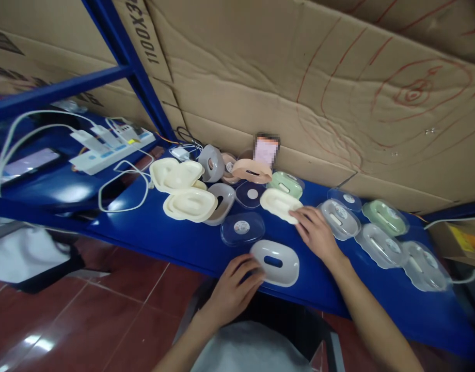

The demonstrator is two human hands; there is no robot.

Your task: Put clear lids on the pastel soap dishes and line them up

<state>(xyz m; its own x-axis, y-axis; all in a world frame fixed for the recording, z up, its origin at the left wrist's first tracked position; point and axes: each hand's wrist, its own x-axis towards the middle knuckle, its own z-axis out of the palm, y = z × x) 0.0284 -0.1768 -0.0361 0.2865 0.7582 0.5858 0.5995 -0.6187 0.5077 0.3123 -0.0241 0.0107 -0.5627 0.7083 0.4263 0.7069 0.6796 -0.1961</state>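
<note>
Fingertips (256, 272) of left hand (232, 289) curled loosely on edge of white oval plastic tray with slotted centre (275, 262), touching rather than clamping; right hand (317, 233) spread flat, fingertips on cream oval plastic lid (280, 204), gripping nothing.

Resting near front edge of blue metal shelf (163, 235), just beside clear oval lid with round sticker (242, 228). Smooth, glossy, shallow, with raised rim and dark oblong slot in middle. Probably light, stiff and a little slippery; best pinched at rim or hooked through slot. Cream lid likewise thin and rigid, likely to slide on painted metal if pushed. Pale green tray (286, 183) and further clear lids (340, 218) lined up to right.
</note>
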